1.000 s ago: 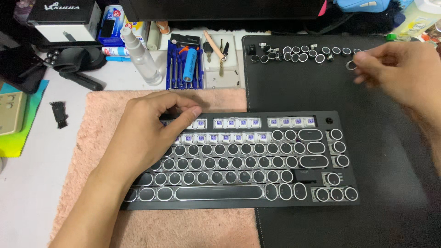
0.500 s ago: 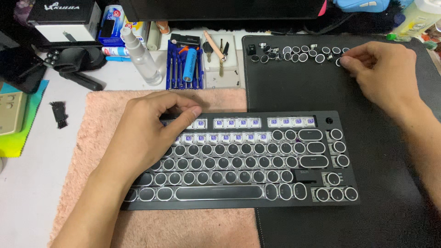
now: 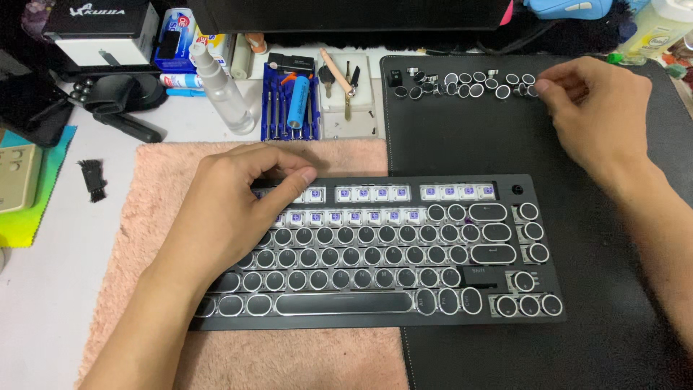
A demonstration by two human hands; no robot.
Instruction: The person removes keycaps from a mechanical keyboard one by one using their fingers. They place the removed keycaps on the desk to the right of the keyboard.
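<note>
Steadying the keyboard (image 3: 375, 253) with flat left hand (image 3: 238, 209), right hand (image 3: 599, 115) pinches among loose keycaps (image 3: 469, 83); top rows bare, lower rows capped.

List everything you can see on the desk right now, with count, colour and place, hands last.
keyboard: one, black with round keycaps, top rows bare white switches, centre.
loose keycaps: a row, count unclear, black with silver rims, top of black mat.
black mat: one, right side.
pink towel: one, under keyboard's left part.
screwdriver set: one, blue tray, behind towel.
blue cylinder: one, on that tray.
spray bottle: one, clear, left of tray.
small brush: one, black, left of towel.
left hand: on keyboard's upper left.
right hand: fingertips at the loose keycaps.
</note>
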